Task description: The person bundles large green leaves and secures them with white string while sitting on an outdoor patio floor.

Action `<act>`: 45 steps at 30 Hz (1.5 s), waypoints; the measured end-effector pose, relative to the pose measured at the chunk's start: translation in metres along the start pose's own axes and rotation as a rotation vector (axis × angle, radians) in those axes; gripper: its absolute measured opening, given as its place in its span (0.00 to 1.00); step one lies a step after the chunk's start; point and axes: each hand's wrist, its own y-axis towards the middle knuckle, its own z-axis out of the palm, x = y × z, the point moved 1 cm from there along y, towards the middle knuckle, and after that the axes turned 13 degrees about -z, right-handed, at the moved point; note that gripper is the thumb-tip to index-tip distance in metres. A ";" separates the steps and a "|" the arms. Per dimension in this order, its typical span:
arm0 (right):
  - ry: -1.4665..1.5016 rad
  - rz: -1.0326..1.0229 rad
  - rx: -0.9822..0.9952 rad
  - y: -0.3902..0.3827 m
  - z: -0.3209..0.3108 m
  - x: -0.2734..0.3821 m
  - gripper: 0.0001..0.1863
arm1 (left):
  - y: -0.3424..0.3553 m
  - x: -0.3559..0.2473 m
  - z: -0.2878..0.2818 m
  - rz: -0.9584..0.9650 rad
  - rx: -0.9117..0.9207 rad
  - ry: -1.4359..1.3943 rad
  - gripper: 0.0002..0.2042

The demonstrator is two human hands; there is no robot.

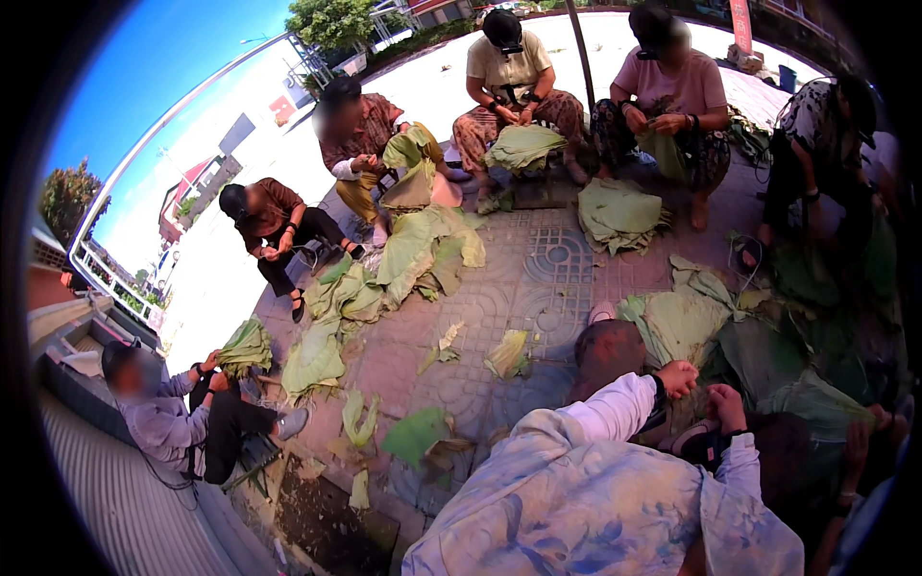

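My left hand (678,379) is closed, fingers curled, with a dark band at the wrist. Close beside it, to the right and slightly lower, my right hand (727,408) is closed in a pinch. Whatever lies in the fingers is too small to make out. Just beyond my hands, a heap of large lotus leaves (677,322) lies spread on the ground. More dark green lotus leaves (816,401) lie right of my right hand, where another person's hand (879,416) touches them. Pale patterned cloth (567,490) covers my front.
Several people sit around in an arc, handling leaves. A neat leaf stack (622,216) rests on the paving (509,264) ahead. A long row of leaves (384,274) runs across the left. Loose leaf pieces (418,437) are scattered nearby. A thin pole (581,53) stands at the back.
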 end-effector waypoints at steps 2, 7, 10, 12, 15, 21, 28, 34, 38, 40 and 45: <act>-0.015 -0.015 0.018 0.003 -0.001 -0.006 0.06 | -0.001 0.000 0.000 -0.052 0.014 -0.041 0.12; -0.045 -0.002 0.072 0.001 0.006 -0.006 0.06 | -0.002 0.001 -0.003 -0.053 0.015 0.023 0.12; -0.055 0.024 0.079 0.002 0.013 -0.007 0.07 | 0.003 0.010 -0.006 -0.086 0.010 0.011 0.13; -0.067 -0.020 0.075 0.005 0.013 -0.018 0.07 | 0.006 0.011 -0.001 -0.083 0.011 -0.003 0.12; -0.125 -0.065 0.083 0.005 0.016 -0.010 0.08 | 0.008 0.014 0.003 -0.076 0.003 -0.020 0.10; -0.042 0.018 0.059 0.011 0.017 -0.013 0.06 | 0.007 0.008 0.002 -0.078 -0.027 0.017 0.11; -0.066 0.023 0.046 0.007 0.019 -0.001 0.07 | 0.000 0.004 0.005 -0.077 0.003 0.005 0.12; -0.082 -0.044 0.043 0.009 0.023 -0.012 0.04 | 0.005 0.012 0.005 -0.075 0.001 -0.057 0.10; -0.023 -0.041 0.005 0.010 0.026 -0.017 0.04 | 0.000 0.012 0.005 -0.068 0.079 -0.154 0.07; 0.017 -0.052 0.016 0.019 0.029 -0.024 0.04 | 0.001 0.011 -0.002 -0.083 0.051 -0.142 0.06; -0.124 -0.152 -0.040 0.022 0.023 -0.019 0.07 | -0.027 -0.021 0.011 -0.112 0.086 -0.100 0.07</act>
